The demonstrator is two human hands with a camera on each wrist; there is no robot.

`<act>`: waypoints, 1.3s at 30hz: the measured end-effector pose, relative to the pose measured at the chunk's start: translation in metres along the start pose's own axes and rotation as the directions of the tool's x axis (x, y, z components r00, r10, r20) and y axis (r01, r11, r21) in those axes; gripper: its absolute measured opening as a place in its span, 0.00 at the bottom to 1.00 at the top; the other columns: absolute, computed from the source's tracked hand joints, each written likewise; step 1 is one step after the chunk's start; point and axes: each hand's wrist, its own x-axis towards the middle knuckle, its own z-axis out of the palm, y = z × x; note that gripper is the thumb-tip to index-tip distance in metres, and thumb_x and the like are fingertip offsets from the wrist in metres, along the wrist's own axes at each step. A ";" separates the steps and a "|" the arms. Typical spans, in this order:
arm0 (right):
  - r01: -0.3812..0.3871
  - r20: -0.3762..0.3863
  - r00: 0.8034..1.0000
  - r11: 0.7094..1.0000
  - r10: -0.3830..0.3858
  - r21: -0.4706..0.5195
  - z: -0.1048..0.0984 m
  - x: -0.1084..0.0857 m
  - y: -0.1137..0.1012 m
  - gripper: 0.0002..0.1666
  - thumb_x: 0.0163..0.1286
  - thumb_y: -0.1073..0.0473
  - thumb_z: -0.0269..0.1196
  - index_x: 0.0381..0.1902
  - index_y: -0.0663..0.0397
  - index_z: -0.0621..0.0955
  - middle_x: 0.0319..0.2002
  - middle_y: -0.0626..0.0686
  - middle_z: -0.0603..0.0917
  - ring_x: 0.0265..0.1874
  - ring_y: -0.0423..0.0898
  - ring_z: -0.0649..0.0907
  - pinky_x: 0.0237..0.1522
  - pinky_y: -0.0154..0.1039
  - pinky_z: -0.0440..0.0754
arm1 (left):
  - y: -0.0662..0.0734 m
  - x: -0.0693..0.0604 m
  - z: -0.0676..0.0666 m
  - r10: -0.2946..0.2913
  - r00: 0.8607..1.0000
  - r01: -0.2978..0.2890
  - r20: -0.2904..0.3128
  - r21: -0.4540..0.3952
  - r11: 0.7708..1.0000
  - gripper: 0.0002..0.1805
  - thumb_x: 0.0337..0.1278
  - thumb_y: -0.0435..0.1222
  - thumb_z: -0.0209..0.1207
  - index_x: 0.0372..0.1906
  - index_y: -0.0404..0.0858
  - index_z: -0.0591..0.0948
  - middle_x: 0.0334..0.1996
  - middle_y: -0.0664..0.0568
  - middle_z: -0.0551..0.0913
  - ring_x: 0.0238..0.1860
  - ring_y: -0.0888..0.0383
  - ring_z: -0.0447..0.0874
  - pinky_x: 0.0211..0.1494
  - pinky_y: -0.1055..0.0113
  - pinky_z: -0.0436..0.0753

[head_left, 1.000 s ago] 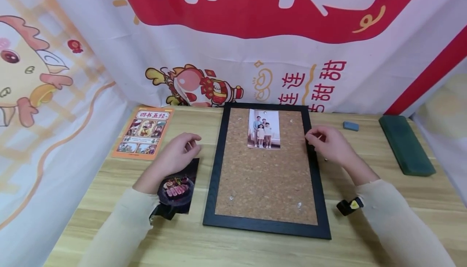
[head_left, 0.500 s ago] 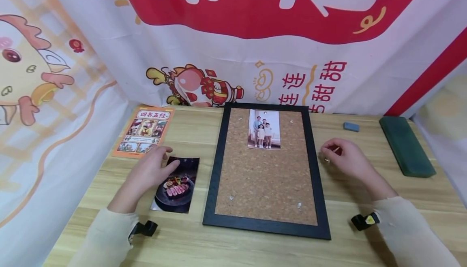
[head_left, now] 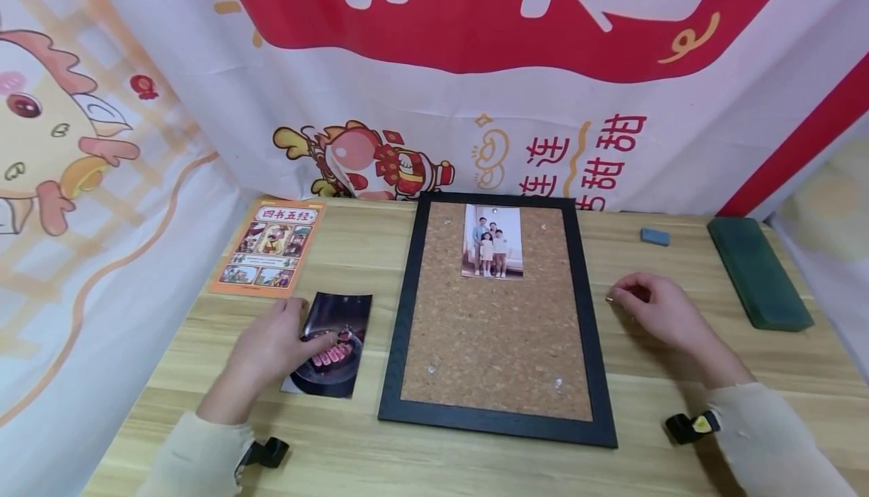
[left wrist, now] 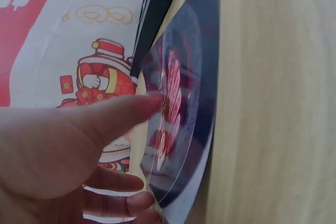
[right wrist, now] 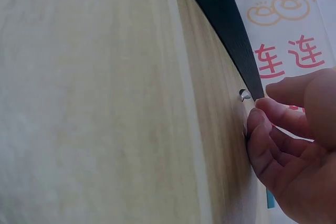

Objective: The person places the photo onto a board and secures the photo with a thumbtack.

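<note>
My left hand (head_left: 268, 342) grips the left side of a photo print of sliced meat on a dark plate (head_left: 333, 372). Its thumb lies over the picture and the other fingers are at the edge; in the left wrist view that photo (left wrist: 197, 93) bows slightly up from the table. On the right, my right hand (head_left: 655, 305) has its fingers curled low over the table. A small silver pin (right wrist: 244, 94) is right at its fingertips; whether they pinch it cannot be made out. Between the hands lies a black-framed corkboard (head_left: 495, 331), with a family photo (head_left: 492, 248) near its top.
Clear pins (head_left: 431, 369) sit near the board's corners. An orange-bordered booklet (head_left: 268, 248) lies at the back left. A small blue block (head_left: 655, 237) and a long green case (head_left: 760, 274) are at the back right. Printed cloth (head_left: 380, 82) hangs behind the table (head_left: 502, 470).
My left hand has moved left, off the gap beside the board, and come down onto the plate photo. My right hand has moved right, from the frame's edge to the silver pin.
</note>
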 end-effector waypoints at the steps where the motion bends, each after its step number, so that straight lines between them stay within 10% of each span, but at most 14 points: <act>1: -0.002 0.004 1.000 1.000 0.002 -0.006 0.000 0.000 0.000 0.21 0.85 0.49 0.60 0.58 0.60 0.84 0.48 0.60 0.87 0.43 0.53 0.79 0.41 0.39 0.78 | 0.001 -0.001 0.000 -0.002 1.000 0.002 0.002 0.010 1.000 0.56 0.63 0.64 0.69 0.75 0.22 0.68 0.69 0.21 0.73 0.66 0.23 0.77 0.65 0.30 0.80; 11: 0.020 0.028 0.999 0.999 -0.019 -0.043 0.000 -0.001 -0.001 0.12 0.81 0.56 0.66 0.53 0.58 0.87 0.45 0.58 0.88 0.41 0.51 0.80 0.43 0.41 0.78 | 0.003 0.000 0.002 0.000 1.000 0.000 -0.010 -0.048 0.999 0.48 0.65 0.55 0.72 0.73 0.22 0.70 0.62 0.24 0.81 0.60 0.28 0.83 0.62 0.34 0.83; 19: 0.028 0.030 0.999 0.997 -0.027 -0.066 0.001 0.002 -0.004 0.11 0.80 0.56 0.66 0.51 0.57 0.88 0.43 0.57 0.88 0.41 0.52 0.80 0.42 0.42 0.77 | -0.004 0.000 0.002 0.044 0.997 -0.056 -0.065 -0.213 0.975 0.36 0.72 0.40 0.67 0.74 0.24 0.70 0.30 0.49 0.80 0.27 0.56 0.75 0.30 0.63 0.76; 39: 0.038 0.010 0.999 0.998 -0.037 -0.055 0.002 -0.005 -0.011 0.11 0.81 0.56 0.65 0.54 0.54 0.86 0.47 0.57 0.88 0.44 0.53 0.80 0.46 0.42 0.80 | -0.007 -0.007 -0.014 0.066 0.978 -0.157 -0.196 -0.499 0.852 0.27 0.78 0.33 0.61 0.76 0.36 0.72 0.61 0.32 0.82 0.55 0.37 0.91 0.47 0.65 0.91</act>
